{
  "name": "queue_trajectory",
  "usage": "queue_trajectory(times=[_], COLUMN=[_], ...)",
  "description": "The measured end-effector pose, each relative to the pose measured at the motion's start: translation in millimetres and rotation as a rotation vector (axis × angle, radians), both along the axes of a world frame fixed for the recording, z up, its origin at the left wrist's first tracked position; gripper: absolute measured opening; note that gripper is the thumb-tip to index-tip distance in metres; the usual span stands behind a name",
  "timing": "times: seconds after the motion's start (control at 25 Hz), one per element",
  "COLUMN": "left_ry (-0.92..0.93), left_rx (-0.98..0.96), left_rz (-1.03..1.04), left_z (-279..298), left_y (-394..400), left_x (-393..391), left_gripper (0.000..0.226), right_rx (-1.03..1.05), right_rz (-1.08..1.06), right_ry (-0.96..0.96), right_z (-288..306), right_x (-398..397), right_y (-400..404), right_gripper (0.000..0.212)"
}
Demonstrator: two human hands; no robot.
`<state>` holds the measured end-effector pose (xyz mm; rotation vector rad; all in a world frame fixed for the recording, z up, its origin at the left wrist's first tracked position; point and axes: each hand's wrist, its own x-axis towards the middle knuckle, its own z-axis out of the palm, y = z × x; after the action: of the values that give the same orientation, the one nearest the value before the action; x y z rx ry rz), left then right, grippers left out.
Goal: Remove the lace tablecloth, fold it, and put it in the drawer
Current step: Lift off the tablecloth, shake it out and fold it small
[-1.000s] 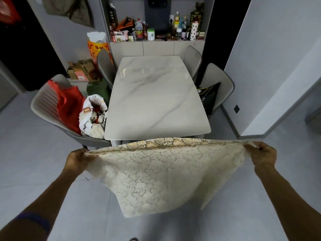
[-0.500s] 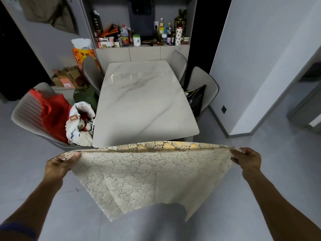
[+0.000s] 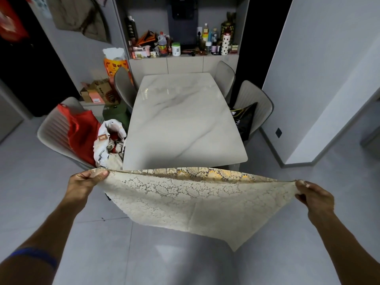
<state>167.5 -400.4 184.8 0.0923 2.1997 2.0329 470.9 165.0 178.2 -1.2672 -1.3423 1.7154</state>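
The cream lace tablecloth (image 3: 197, 204) hangs in the air in front of me, folded over, its top edge stretched level just this side of the white marble table (image 3: 185, 124). My left hand (image 3: 84, 186) pinches the cloth's left top corner. My right hand (image 3: 314, 196) pinches the right top corner. The lower part of the cloth sags to a point at the lower right, above the grey floor. The tabletop is bare. No drawer stands open in view.
Grey chairs ring the table; the near left chair (image 3: 55, 130) holds a red bag (image 3: 82, 132) and a white bundle (image 3: 109, 142), the right chair a black bag (image 3: 244, 120). A cabinet counter (image 3: 185, 64) crowded with bottles stands behind. A white wall corner (image 3: 298, 159) juts at right.
The cloth's hanging part has swung from lower left to lower right. My hands stay on the corners, still spread wide. My view has shifted a little.
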Motion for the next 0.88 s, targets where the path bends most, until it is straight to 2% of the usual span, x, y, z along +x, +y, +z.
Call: queue_trajectory(times=[0.08,0.16,0.2,0.24,0.28,0.36,0.44,0.52,0.64,0.72,0.8,0.88], left_ry=[-0.019,-0.117,-0.172,-0.19,-0.184,-0.099,-0.086,-0.104,-0.154,-0.165,-0.087,0.029], left_rx=[-0.046,-0.121,-0.137,-0.132,-0.099,-0.072,-0.071,-0.077,-0.054,-0.056,-0.076,-0.122], left_rz=[-0.029,-0.237,-0.33,-0.338,-0.244,0.044,0.155,0.112,0.036,0.012,-0.066,-0.162], left_z=[1,6,8,7,7,5,5,7,9,8,2,-6], left_y=[1,-5,-9,-12,-10,4,30,54,83,111,147,179], left_x=[-3,-7,-10,-13,-14,-12,-3,8,27,52,81,108], left_gripper=[0.015,0.025,0.03,0.032,0.027,0.004,0.011,0.002,0.028,0.025,0.018,0.025], right_rx=[0.053,0.081,0.048,-0.001,-0.04,-0.023,0.047,0.097,0.107,0.077,0.025,-0.034], right_rz=[0.036,0.211,0.32,0.361,0.309,0.086,-0.037,-0.076,-0.064,-0.024,0.058,0.166], right_ry=[-0.079,-0.141,-0.121,-0.086,-0.077,-0.16,-0.269,-0.291,-0.249,-0.18,-0.136,-0.122], right_z=[-3,-3,-2,-1,1,0,-4,-10,-13,-12,-11,-12], right_x=[-3,-2,1,3,3,-7,-22,-32,-31,-32,-38,-43], right_y=[0,5,8,11,13,13,1,-14,-43,-76,-122,-171], right_gripper=[0.015,0.016,0.016,0.015,0.014,0.009,0.006,0.011,0.01,0.021,0.023,0.023])
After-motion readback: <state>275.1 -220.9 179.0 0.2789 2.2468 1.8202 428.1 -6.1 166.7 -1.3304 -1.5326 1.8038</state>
